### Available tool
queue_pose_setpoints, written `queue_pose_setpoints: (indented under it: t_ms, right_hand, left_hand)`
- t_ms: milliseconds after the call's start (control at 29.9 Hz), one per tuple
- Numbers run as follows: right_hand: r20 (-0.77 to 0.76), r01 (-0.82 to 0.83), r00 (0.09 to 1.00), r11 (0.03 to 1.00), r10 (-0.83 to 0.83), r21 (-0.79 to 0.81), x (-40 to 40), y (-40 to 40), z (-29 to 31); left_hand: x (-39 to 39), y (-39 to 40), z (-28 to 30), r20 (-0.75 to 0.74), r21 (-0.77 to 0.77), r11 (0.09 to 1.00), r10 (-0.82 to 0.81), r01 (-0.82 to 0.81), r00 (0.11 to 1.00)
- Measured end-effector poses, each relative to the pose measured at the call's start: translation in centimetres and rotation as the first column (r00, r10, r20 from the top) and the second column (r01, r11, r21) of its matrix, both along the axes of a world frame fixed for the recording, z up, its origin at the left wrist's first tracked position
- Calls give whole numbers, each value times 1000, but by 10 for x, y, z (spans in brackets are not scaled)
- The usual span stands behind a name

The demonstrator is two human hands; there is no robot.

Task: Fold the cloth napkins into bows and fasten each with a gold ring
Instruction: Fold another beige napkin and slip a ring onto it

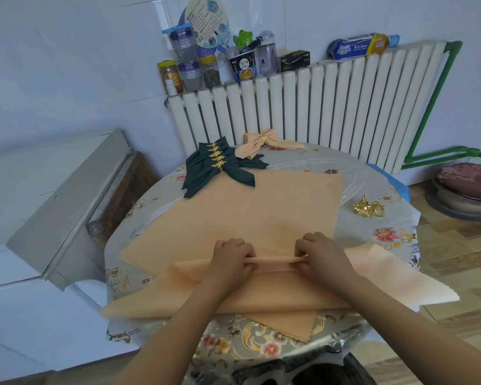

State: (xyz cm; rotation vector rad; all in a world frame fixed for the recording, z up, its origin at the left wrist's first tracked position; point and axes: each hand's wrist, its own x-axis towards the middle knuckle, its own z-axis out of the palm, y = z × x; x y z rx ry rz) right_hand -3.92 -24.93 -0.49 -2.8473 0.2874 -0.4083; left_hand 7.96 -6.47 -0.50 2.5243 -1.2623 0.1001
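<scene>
A peach napkin [278, 287] lies folded across the near side of the round table [311, 165]. My left hand [231, 257] and my right hand [321, 254] each pinch the narrow pleat [275, 261] raised along its middle. Beneath it lie flat peach napkins [247, 215]. At the back lies a pile of dark green bows [220, 165] with gold leaf rings, and beside it a finished peach bow [261, 144] with a gold ring. Loose gold rings [368, 209] sit on the table's right side.
A white radiator [317, 107] stands behind the table, with jars, bottles and boxes [206, 68] on its top. A white cabinet [39, 190] is at the left. A cushioned stool [467, 184] stands on the floor at the right.
</scene>
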Motion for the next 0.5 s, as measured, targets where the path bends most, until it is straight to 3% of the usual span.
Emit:
queue_pose_setpoints:
  t_ms: [67,200,267,401,501]
  right_hand:
    - [-35,-74,997,997,75,15,-10,0,-3]
    - [-146,-126,980,990,134,65,-22,-6,-6]
    - [-132,-95,986,995,100,42,-23,-5,-4]
    - [-135,-77,987,994,86,72,-20,4,-7]
    - [-151,-91,983,993,102,78,-25,10,-14]
  left_hand:
    - [-5,9,-3,-14,-23,997,-72,71,997]
    - [-13,23,-2,-219,64,980,-171,189,961]
    - [-18,27,0,-265,48,985,-145,163,953]
    - [-22,22,-2,-220,24,996,-74,81,973]
    - [-35,20,-1,-292,29,997,-65,77,954]
